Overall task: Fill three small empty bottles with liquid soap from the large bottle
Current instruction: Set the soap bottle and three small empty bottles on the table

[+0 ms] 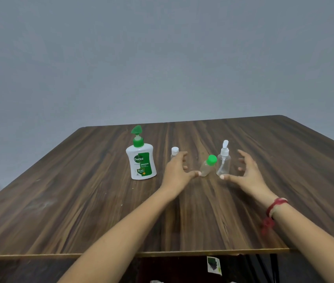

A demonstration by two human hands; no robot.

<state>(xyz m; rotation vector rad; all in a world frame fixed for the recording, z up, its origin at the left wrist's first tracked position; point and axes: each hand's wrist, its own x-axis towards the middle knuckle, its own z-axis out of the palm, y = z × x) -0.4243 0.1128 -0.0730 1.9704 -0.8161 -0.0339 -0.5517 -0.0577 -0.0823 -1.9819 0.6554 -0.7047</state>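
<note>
A large white soap bottle (141,160) with a green pump and green label stands upright left of centre. Three small clear bottles stand to its right: one with a white cap (174,152), partly hidden behind my left hand (177,170); one with a green cap (208,166), leaning a little; and a taller one with a white spray pump (223,161). My left hand hovers open just left of the green-capped bottle. My right hand (245,170) is open, fingers spread, just right of the spray bottle. Neither hand holds anything.
All bottles rest on a dark wood-grain table (80,201) against a plain grey wall. The table's front edge runs across the bottom of the view. A red thread band (274,207) circles my right wrist. A small paper scrap (214,265) lies below the table edge.
</note>
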